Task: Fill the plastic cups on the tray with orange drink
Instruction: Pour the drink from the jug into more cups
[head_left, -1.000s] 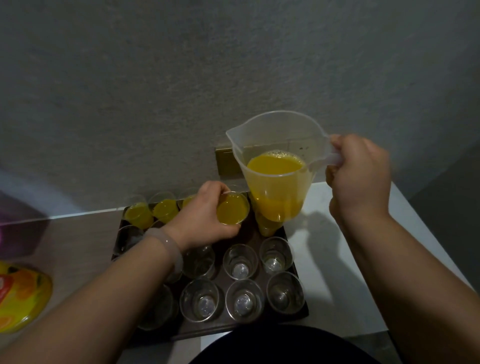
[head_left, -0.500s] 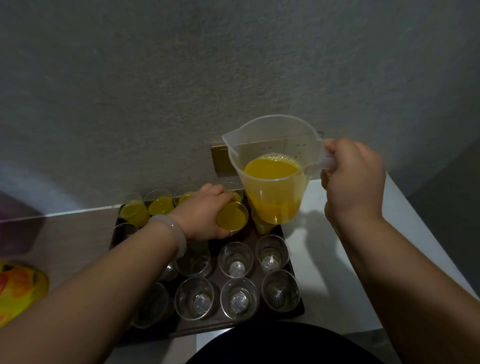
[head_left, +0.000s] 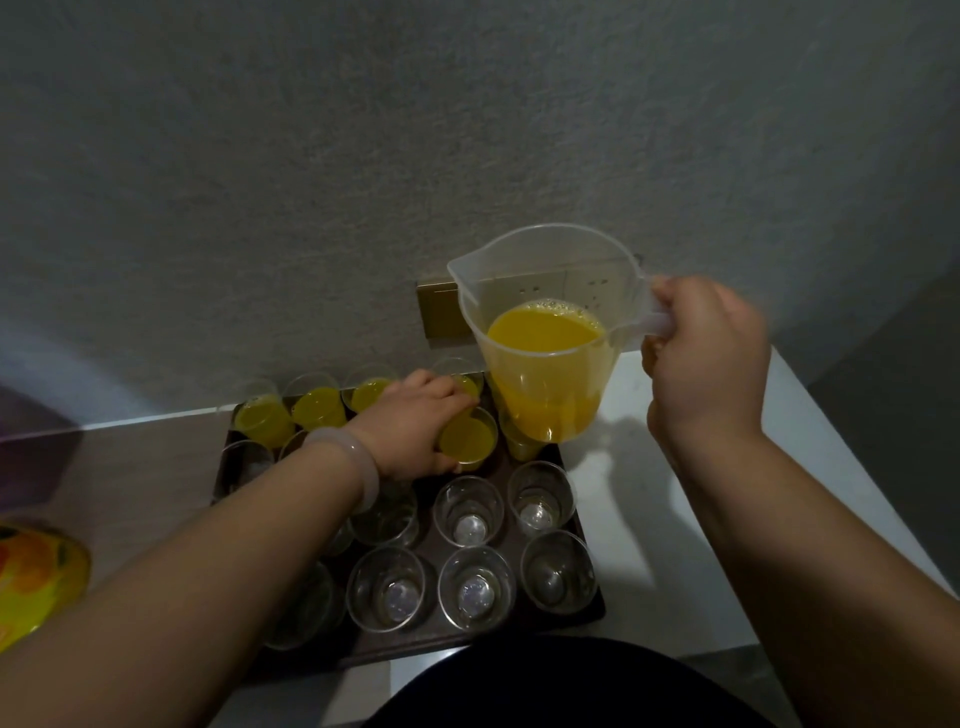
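One filled cup (head_left: 467, 442) in the left grip (head_left: 409, 432)

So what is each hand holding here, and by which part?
The right hand grips the clear jug by its handle; the left hand holds a filled cup round its side.

Left hand (head_left: 415, 423) reaches far across, forearm stretched out, fingers curled round a filled cup (head_left: 470, 439). Right hand (head_left: 704, 358) is raised on the right, fist clenched round the jug (head_left: 545, 291) handle, elbow bent.
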